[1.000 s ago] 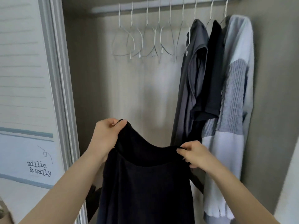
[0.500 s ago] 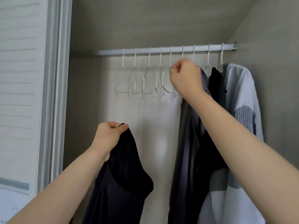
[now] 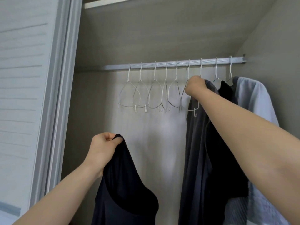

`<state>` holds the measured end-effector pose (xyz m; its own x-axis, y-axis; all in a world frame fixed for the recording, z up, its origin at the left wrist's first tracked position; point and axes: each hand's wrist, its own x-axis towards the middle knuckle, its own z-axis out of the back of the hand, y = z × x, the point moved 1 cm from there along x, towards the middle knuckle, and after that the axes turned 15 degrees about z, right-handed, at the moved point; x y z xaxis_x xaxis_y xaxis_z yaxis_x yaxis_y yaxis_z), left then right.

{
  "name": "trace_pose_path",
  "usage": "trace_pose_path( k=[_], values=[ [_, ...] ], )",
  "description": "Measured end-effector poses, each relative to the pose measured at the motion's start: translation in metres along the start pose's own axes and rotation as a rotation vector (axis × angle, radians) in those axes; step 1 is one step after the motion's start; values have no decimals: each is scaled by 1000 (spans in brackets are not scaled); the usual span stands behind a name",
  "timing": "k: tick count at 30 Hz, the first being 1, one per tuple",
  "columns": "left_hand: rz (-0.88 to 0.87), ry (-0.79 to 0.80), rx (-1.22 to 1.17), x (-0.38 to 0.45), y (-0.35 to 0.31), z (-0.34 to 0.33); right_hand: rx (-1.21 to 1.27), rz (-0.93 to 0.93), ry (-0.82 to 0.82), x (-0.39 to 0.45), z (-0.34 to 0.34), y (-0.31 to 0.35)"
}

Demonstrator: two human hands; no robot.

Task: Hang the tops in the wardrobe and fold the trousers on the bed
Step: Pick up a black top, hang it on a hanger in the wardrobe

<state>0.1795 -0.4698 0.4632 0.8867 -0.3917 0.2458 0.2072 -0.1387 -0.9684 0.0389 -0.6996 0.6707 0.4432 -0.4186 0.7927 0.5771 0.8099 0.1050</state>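
My left hand (image 3: 103, 149) pinches a dark navy top (image 3: 125, 192) by its shoulder, and the top hangs down in front of the open wardrobe. My right hand (image 3: 194, 86) is raised to the silver rail (image 3: 170, 64) and grips a white wire hanger (image 3: 192, 101) that still hooks over the rail. Several empty white hangers (image 3: 146, 96) hang to the left of that hand. Directly right of it hang a grey top (image 3: 194, 143), a black top (image 3: 227, 151) and a pale blue top (image 3: 254, 101).
The wardrobe's sliding door frame (image 3: 53, 111) stands at the left. The grey back wall (image 3: 154, 135) shows between the held top and the hung clothes. A sloped grey panel (image 3: 162, 30) closes the space above the rail.
A second ago both hands held the navy top. My right hand let go, rose to the rail and took hold of a hanger. The view tilted upward.
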Motion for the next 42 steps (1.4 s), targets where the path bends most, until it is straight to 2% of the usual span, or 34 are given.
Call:
trace_pose_path(
  k=[3, 8, 12, 14, 18, 20, 23, 26, 27, 30, 32, 35, 38, 40, 42],
  values=[
    [13, -3, 6, 3, 4, -1, 300, -146, -26, 2, -8, -8],
    [43, -10, 41, 3, 8, 4, 1061, -445, -197, -5, -1, -2],
    [64, -7, 65, -6, 12, 8, 1268, -485, -329, -12, 14, 9],
    [71, 3, 70, -12, 14, 10, 1285, -428, -354, -24, 19, 17],
    [72, 8, 62, -24, 19, 17, 993, -198, -378, -68, 11, 24],
    [57, -12, 55, -31, 21, 22, 945, -126, -399, -110, 7, 27],
    [47, -32, 66, -48, 29, 32, 1180, -124, -391, -201, 8, 39],
    [43, -42, 125, -67, 41, 38, 1183, -95, -370, -291, 7, 49],
    [36, -44, 157, -72, 43, 39, 1242, -126, -330, -309, 2, 51],
    [13, -35, 243, -92, 55, 37, 1430, -376, -181, -338, -17, 43],
    [14, -28, 278, -106, 62, 35, 1352, -488, -141, -348, -27, 29],
    [28, -18, 321, -127, 72, 35, 1199, -540, -61, -377, -42, 8],
    [32, -19, 373, -134, 79, 36, 1183, -369, 7, -412, -45, 0],
    [17, -29, 429, -135, 82, 37, 1220, -207, 3, -427, -40, 0],
    [-8, -49, 513, -134, 85, 37, 1249, -120, -17, -436, -31, -2]
  ],
)
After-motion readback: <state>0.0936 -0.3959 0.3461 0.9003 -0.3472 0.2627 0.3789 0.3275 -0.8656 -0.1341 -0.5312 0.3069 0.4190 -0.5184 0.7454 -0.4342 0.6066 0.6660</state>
